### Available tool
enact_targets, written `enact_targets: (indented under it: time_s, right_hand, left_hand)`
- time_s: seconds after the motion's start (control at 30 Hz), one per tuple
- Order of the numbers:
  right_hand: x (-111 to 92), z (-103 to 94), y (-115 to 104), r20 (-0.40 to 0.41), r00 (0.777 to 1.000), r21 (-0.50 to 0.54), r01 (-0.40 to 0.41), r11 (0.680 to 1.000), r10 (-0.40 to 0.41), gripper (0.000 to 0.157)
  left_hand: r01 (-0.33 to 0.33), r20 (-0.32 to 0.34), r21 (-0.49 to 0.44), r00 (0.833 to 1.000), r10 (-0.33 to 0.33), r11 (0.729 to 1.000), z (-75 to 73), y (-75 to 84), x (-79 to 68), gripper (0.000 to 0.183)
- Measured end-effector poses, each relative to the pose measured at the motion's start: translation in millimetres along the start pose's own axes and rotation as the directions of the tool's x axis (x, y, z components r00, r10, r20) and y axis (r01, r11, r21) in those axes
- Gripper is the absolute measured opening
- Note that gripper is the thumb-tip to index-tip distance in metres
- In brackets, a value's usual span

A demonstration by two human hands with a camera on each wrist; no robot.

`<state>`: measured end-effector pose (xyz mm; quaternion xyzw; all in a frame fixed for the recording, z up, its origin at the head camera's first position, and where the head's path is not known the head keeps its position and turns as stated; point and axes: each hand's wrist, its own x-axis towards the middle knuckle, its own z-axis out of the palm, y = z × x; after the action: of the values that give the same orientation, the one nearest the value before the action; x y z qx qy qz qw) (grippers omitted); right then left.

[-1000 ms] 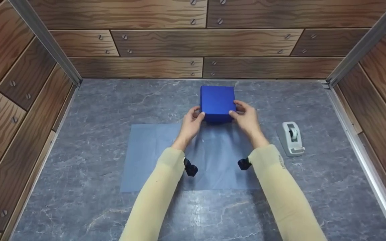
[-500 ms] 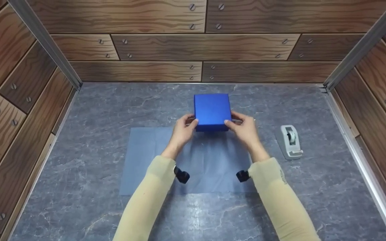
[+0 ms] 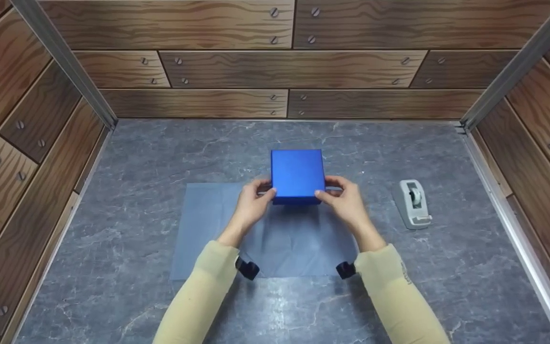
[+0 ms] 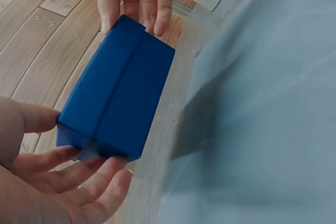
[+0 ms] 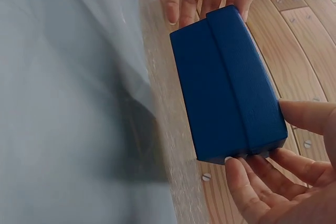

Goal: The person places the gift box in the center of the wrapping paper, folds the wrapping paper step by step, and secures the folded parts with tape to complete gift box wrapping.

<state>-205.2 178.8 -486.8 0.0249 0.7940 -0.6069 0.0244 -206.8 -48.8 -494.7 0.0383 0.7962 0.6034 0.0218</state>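
Observation:
Between the two hands is a blue lidded box [image 3: 297, 173], held level above the far part of a flat blue-grey sheet [image 3: 299, 243]. My left hand [image 3: 252, 203] grips its left side, thumb at the near corner and fingers along the side. On the opposite side my right hand [image 3: 346, 200] pinches it in the same way. Both wrist views show the box's lid seam and a gap between box [image 4: 118, 90] and sheet [image 4: 273, 103]. In the right wrist view, the right fingertips [image 5: 236, 169] press the end of the box [image 5: 228, 85].
To the right of the sheet a grey tape dispenser [image 3: 414, 204] with a roll stands on the dark marbled tabletop [image 3: 127, 229]. Wood-patterned walls [image 3: 294, 69] close off the back and both sides. A small black camera [image 3: 248, 268] sits at each wrist.
Both hands have drawn the box nearer to me and slightly left, from beyond the sheet's far edge to over it. The view has tipped up slightly. Sheet and dispenser have stayed put.

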Motion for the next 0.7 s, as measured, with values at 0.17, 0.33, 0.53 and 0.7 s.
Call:
enact_targets:
  time_s: [0.17,0.33,0.53,0.7]
  right_hand:
    - [-9.1,8.9,1.3,0.018,1.000,0.011,-0.010,1.000,0.010,0.046]
    - [-16.6,18.8,6.6,0.041,0.999,0.009,-0.006,1.000,0.006,0.038]
    - [-24.3,29.3,13.7,0.079,0.997,0.006,-0.011,1.000,0.010,0.034]
    - [-26.9,35.2,21.2,0.099,0.995,-0.015,-0.010,1.000,0.011,0.032]
  left_hand:
    - [0.007,0.010,-0.003,1.000,-0.007,1.000,-8.6,-2.3,-12.0,0.033]
    - [0.041,0.032,0.004,0.999,-0.041,0.999,-16.8,-8.7,-22.8,0.035]
    - [0.082,0.074,-0.023,0.994,-0.080,0.996,-27.5,-16.5,-33.4,0.034]
    - [0.136,0.102,-0.032,0.986,-0.132,0.990,-30.5,-23.1,-38.6,0.034]
